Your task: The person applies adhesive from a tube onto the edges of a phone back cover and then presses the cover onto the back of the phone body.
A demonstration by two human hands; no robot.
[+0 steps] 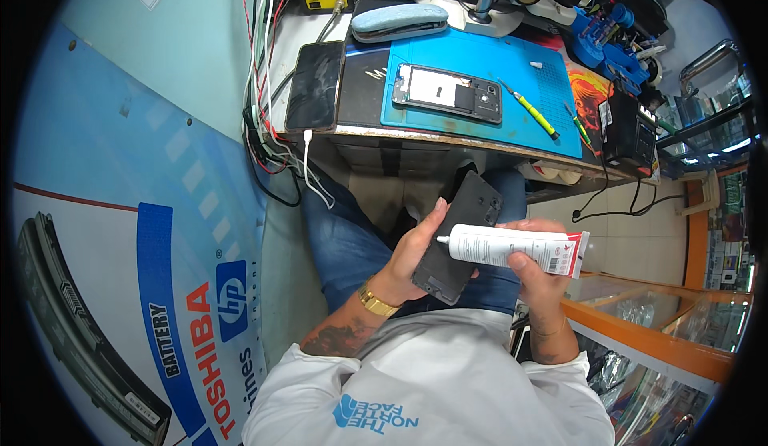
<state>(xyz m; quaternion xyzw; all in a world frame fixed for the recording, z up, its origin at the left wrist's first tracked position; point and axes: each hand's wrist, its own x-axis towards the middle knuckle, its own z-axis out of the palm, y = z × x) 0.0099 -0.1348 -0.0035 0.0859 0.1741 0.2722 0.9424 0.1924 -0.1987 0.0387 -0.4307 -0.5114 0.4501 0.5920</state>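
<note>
My left hand (414, 256) grips a dark phone back cover (450, 274) by its long left side, holding it tilted above my lap. A white glue tube (500, 246) with a red crimped end lies across my right hand (538, 266), thumb pressed on its side. The tube's thin nozzle points left, over the cover; whether it touches the surface I cannot tell. On the blue work mat (416, 46) rests an opened phone (448, 94) with its battery and inner parts exposed. A yellow-green pen-shaped tool (530, 112) lies to its right.
Another dark phone (316, 86), with a white cable (308, 158) at its lower edge, lies at the bench's left. Behind the mat are a blue glasses case (399, 24) and a microscope stand (492, 18). A black box-shaped device (630, 136) stands right; a glass display case (640, 318) flanks me.
</note>
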